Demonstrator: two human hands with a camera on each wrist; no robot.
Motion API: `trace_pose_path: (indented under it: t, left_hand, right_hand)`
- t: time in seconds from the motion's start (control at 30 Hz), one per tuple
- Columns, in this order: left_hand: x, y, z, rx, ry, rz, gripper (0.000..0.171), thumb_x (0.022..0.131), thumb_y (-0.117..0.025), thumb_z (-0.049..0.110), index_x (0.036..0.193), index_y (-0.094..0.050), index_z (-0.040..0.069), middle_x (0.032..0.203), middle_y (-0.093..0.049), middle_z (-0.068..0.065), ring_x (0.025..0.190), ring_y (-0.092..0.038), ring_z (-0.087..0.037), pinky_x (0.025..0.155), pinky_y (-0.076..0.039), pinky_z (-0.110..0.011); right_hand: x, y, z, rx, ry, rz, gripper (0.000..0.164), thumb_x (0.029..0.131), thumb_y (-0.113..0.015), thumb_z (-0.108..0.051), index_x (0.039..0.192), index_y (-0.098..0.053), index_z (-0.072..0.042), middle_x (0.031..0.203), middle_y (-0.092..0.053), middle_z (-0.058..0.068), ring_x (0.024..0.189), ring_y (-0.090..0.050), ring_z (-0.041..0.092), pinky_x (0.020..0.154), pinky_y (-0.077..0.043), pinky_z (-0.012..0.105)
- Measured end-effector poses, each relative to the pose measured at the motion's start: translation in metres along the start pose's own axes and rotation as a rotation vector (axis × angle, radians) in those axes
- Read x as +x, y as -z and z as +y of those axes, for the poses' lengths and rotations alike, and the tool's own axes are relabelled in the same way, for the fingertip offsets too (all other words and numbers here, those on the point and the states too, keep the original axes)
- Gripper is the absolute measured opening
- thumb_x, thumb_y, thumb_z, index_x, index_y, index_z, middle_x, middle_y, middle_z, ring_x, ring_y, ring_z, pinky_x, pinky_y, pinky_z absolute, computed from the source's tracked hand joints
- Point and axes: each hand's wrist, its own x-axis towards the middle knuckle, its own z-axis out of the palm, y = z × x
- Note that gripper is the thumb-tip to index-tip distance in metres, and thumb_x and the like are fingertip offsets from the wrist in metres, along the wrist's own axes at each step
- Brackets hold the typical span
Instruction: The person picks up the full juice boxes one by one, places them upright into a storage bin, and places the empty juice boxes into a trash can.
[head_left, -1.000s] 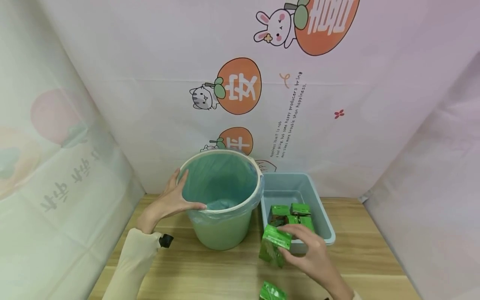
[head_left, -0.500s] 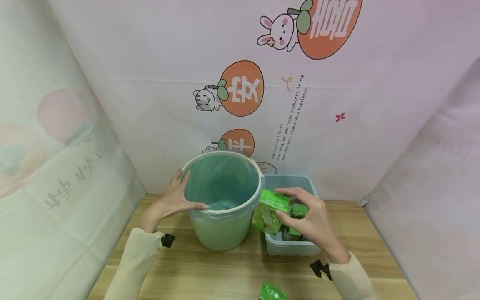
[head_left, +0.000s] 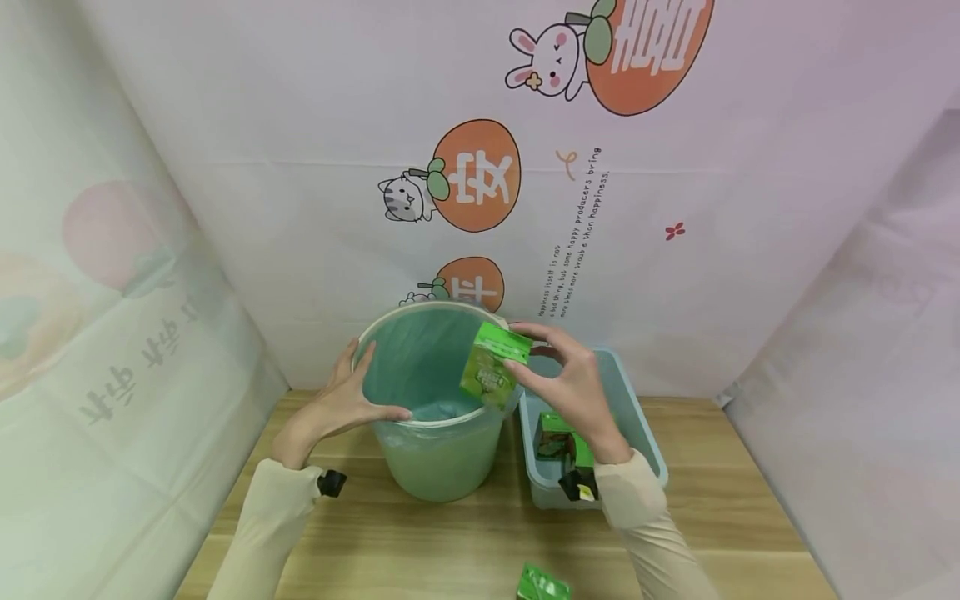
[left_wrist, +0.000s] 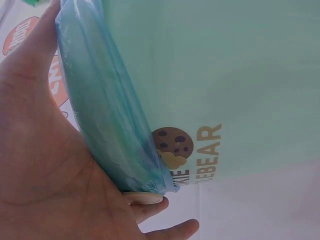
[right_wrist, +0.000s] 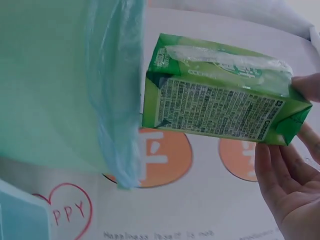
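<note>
My right hand [head_left: 570, 383] pinches one end of a green drink carton [head_left: 493, 367], tilted over the right rim of a pale green trash can [head_left: 442, 462]. In the right wrist view the same carton [right_wrist: 215, 107] shows printed text and a wrapped straw [right_wrist: 230, 59] on its side, with the can's blue liner bag [right_wrist: 117, 95] beside it. On the left rim, my left hand [head_left: 337, 404] grips the can, its thumb along the front edge. The left wrist view has the palm [left_wrist: 55, 150] against the folded liner [left_wrist: 105, 110]. The can's bottom is hard to make out.
A light blue plastic tub [head_left: 651, 446] stands right of the can, holding several green cartons [head_left: 552, 437], partly hidden by my right arm. Another green carton [head_left: 543, 583] lies on the wooden table [head_left: 420, 550] at the front. White printed cloth [head_left: 315, 225] encloses the back and sides.
My right hand has lifted the drink carton from in front of the tub, up and leftward to the can's rim. The left hand keeps its place on the rim.
</note>
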Motion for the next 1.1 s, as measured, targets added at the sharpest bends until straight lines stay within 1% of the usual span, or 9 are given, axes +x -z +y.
trace_pose_path:
  t: [0.17, 0.33, 0.5, 0.67, 0.8, 0.97, 1.1]
  left_hand:
    - [0.001, -0.001, 0.000, -0.001, 0.001, -0.001, 0.128, 0.066, -0.074, 0.069, 0.155, 0.003, 0.018, 0.157, 0.018, -0.010, 0.140, -0.001, -0.050, 0.098, -0.026, -0.072]
    - [0.002, -0.001, 0.000, -0.005, 0.002, -0.005, 0.128, 0.067, -0.074, 0.069, 0.155, 0.003, 0.018, 0.157, 0.018, -0.011, 0.140, 0.001, -0.049, 0.098, -0.025, -0.072]
    - [0.002, -0.001, 0.000, -0.006, -0.004, 0.001, 0.127, 0.067, -0.074, 0.068, 0.155, 0.003, 0.017, 0.157, 0.017, -0.013, 0.140, 0.000, -0.050, 0.098, -0.026, -0.071]
    - [0.001, -0.002, 0.000, -0.010, -0.011, 0.006, 0.127, 0.067, -0.074, 0.068, 0.155, 0.002, 0.017, 0.157, 0.017, -0.013, 0.140, -0.001, -0.049, 0.098, -0.026, -0.071]
    - [0.002, -0.003, 0.001, -0.023, -0.014, 0.003, 0.127, 0.067, -0.074, 0.067, 0.155, 0.003, 0.018, 0.157, 0.019, -0.010, 0.141, 0.001, -0.048, 0.099, -0.024, -0.071]
    - [0.001, -0.002, -0.001, -0.022, -0.005, 0.004, 0.127, 0.067, -0.074, 0.068, 0.155, 0.004, 0.020, 0.157, 0.022, -0.006, 0.141, 0.001, -0.048, 0.099, -0.024, -0.071]
    - [0.000, -0.001, 0.000, -0.018, 0.000, 0.000, 0.127, 0.067, -0.074, 0.067, 0.155, 0.004, 0.019, 0.157, 0.021, -0.008, 0.140, 0.002, -0.048, 0.099, -0.024, -0.072]
  right_hand:
    - [0.010, -0.015, 0.004, 0.026, -0.033, 0.008, 0.040, 0.082, -0.073, 0.002, 0.120, -0.061, 0.007, 0.119, -0.061, 0.020, 0.103, -0.059, 0.031, 0.089, -0.049, 0.045]
    - [0.017, -0.027, 0.008, 0.021, -0.024, 0.007, 0.041, 0.081, -0.074, 0.002, 0.120, -0.061, 0.006, 0.119, -0.061, 0.020, 0.105, -0.059, 0.031, 0.089, -0.050, 0.041]
    - [0.017, -0.036, 0.011, 0.026, -0.023, -0.030, 0.040, 0.081, -0.073, 0.004, 0.119, -0.060, 0.008, 0.119, -0.060, 0.021, 0.109, -0.058, 0.035, 0.090, -0.049, 0.046]
    - [0.014, -0.039, 0.012, 0.016, -0.078, -0.064, 0.043, 0.082, -0.075, -0.002, 0.123, -0.061, 0.001, 0.123, -0.060, 0.016, 0.114, -0.057, 0.029, 0.095, -0.046, 0.043]
    - [0.009, -0.035, 0.013, 0.012, -0.097, -0.072, 0.046, 0.082, -0.076, -0.004, 0.125, -0.060, -0.003, 0.126, -0.060, 0.014, 0.117, -0.054, 0.025, 0.098, -0.044, 0.042]
    - [-0.004, -0.024, 0.016, 0.019, -0.125, -0.091, 0.046, 0.083, -0.075, -0.005, 0.127, -0.059, -0.003, 0.127, -0.059, 0.014, 0.119, -0.053, 0.025, 0.099, -0.043, 0.045]
    - [-0.030, -0.019, 0.042, -0.025, -0.153, -0.122, 0.047, 0.085, -0.075, -0.018, 0.129, -0.059, -0.012, 0.130, -0.058, -0.001, 0.118, -0.054, 0.018, 0.098, -0.044, 0.041]
